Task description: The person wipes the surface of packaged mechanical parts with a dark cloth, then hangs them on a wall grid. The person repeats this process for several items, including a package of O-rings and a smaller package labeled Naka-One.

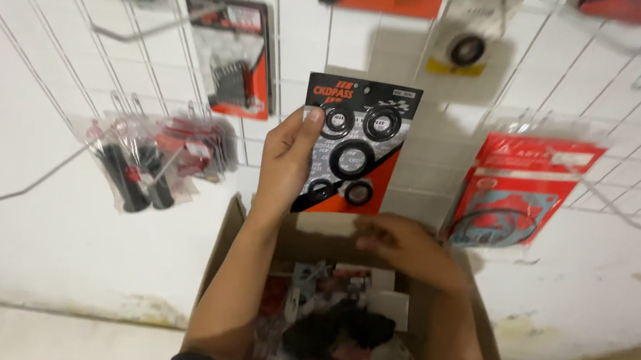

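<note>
Up against the white wire grid wall, a black-and-orange card of round black seals is held upright by the left hand, thumb on its face and fingers curled behind its left edge. The right hand is blurred over the open cardboard box below, so its grip cannot be told. Other packets hang nearby: a red gasket pack to the right, black grips in a bag to the left

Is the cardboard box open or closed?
Open. The cardboard box has its flaps spread outward, and small packets show inside. The right hand hovers over the opening.
</note>
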